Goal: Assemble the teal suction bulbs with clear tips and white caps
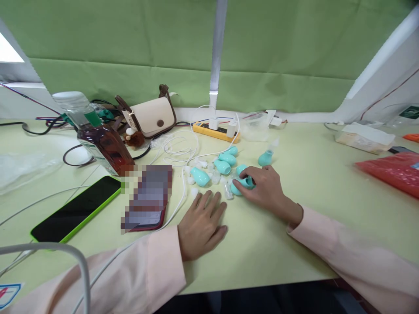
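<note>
My left hand [203, 226] lies flat on the pale green table [255, 257], fingers spread, holding nothing. Its fingertips are just short of a pile of small parts. With thumb and fingers, my right hand [263, 187] grips a turquoise piece [238, 187] that has an open end, low over the pile's right side. Several more turquoise pieces, one of them a rounded piece [200, 177], lie among small clear and whitish plastic parts [228, 190]. Behind my right hand, a turquoise piece with a clear tip [266, 157] stands apart from the rest.
On the left are a green-edged phone [77, 209], a red-cased phone [150, 196] and a bottle of dark liquid [104, 146]. Behind sit a cream bag [150, 117], white cables and a yellow power strip [216, 132]. A red packet [393, 172] and a tissue pack [365, 138] lie right.
</note>
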### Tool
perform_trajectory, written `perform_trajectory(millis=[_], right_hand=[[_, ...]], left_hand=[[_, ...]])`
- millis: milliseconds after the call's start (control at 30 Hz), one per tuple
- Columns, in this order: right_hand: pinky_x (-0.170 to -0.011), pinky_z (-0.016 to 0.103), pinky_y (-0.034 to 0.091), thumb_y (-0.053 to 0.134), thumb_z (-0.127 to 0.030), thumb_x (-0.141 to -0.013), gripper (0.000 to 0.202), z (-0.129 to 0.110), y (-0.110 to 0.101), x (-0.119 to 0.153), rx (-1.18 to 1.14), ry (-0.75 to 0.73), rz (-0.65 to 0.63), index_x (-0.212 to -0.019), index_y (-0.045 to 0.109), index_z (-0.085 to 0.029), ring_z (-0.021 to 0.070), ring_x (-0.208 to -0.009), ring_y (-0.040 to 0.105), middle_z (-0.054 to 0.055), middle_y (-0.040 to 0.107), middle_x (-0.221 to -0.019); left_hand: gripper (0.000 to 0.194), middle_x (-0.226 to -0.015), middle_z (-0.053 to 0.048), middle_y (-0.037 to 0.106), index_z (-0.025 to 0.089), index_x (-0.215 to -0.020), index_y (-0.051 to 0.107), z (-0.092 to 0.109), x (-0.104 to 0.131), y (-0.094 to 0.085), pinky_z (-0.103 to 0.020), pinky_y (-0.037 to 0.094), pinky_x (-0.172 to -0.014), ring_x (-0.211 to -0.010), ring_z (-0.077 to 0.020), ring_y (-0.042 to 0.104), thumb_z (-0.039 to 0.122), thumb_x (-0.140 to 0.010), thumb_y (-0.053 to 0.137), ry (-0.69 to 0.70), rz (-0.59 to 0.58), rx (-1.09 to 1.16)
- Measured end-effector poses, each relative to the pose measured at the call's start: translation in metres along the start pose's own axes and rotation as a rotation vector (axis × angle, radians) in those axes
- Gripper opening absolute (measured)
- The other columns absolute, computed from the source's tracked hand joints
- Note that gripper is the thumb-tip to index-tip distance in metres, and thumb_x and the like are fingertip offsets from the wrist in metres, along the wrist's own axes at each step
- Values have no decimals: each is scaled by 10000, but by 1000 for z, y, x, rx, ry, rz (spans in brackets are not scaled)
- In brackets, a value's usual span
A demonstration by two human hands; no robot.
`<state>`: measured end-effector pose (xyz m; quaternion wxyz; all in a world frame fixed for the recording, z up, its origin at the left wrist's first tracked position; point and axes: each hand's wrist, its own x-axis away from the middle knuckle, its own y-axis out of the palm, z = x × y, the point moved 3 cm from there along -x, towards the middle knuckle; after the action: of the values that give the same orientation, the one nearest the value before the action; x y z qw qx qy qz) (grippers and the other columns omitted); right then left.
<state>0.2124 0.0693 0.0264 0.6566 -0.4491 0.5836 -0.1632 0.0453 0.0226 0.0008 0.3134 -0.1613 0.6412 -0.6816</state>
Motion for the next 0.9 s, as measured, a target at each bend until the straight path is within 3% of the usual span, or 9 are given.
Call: perform_trajectory(millis=[200, 300, 367, 433, 567, 700, 767, 833, 900], right_hand=[[-629, 295, 287, 478, -417, -748, 250, 7, -2, -4, -46, 24, 20, -728, 522, -172, 117, -549, 497, 2, 594, -692], [-674, 308, 321, 450, -419, -761, 292, 28, -10, -12, -48, 95, 181, -905, 501, -170, 153, -671, 512, 49, 560, -842], [-697, 333, 322, 465, -437, -739, 378, 49, -15, -17, 73, 170, 335, -1009, 483, -173, 215, -841, 472, 99, 499, -993], [-716, 370, 306, 482, -452, -718, 446, 70, -14, -21, 213, 235, 395, -1087, 467, -202, 264, -944, 399, 117, 407, -1121], [-704, 417, 284, 463, -479, -725, 458, 99, 3, -21, 324, 316, 237, -1143, 457, -293, 323, -1004, 329, 120, 310, -1219], [-676, 423, 314, 404, -425, -774, 352, 111, 24, -14, 276, 329, 43, -1069, 529, -281, 272, -840, 436, 116, 500, -999], [-655, 402, 339, 395, -382, -785, 312, 114, 28, -13, 250, 324, 33, -1009, 568, -252, 247, -772, 460, 94, 548, -854], [-684, 409, 345, 384, -346, -791, 307, 115, 26, -15, 242, 329, 65, -1010, 561, -223, 250, -807, 458, 92, 550, -874], [-737, 429, 335, 368, -323, -796, 314, 111, 16, -17, 171, 296, 217, -1028, 532, -189, 262, -881, 439, 107, 520, -938]], left_hand=[[405, -1325, -110, 301, 172, -1188, 386, 7, 0, 0, -506, 240, -934, -1193, -326, 233, 336, -819, 357, 157, -22, 65], [393, -1310, -95, 332, 183, -1170, 397, 7, 1, 4, -503, 240, -931, -1191, -306, 255, 354, -818, 362, 168, -15, 95], [397, -1297, -112, 345, 173, -1171, 391, 7, 1, 5, -496, 241, -929, -1189, -300, 264, 353, -818, 363, 158, -11, 98], [397, -1280, -131, 360, 166, -1168, 389, 7, 1, 4, -490, 249, -924, -1182, -299, 277, 351, -817, 367, 161, -17, 100], [380, -1246, -147, 390, 155, -1150, 401, 8, 1, 0, -481, 261, -918, -1162, -297, 301, 331, -815, 376, 169, -17, 106], [363, -1233, -155, 390, 147, -1128, 424, 8, 1, 2, -481, 262, -917, -1155, -307, 295, 315, -809, 376, 165, 5, 99], [350, -1232, -154, 385, 147, -1108, 440, 7, 1, 4, -480, 269, -913, -1149, -311, 295, 309, -805, 375, 163, 29, 102], [335, -1230, -151, 383, 147, -1087, 457, 7, 2, 6, -473, 283, -908, -1145, -312, 294, 302, -800, 378, 164, 52, 109], [320, -1227, -144, 387, 148, -1070, 471, 7, 3, 5, -464, 301, -900, -1141, -310, 293, 285, -794, 385, 160, 89, 117]])
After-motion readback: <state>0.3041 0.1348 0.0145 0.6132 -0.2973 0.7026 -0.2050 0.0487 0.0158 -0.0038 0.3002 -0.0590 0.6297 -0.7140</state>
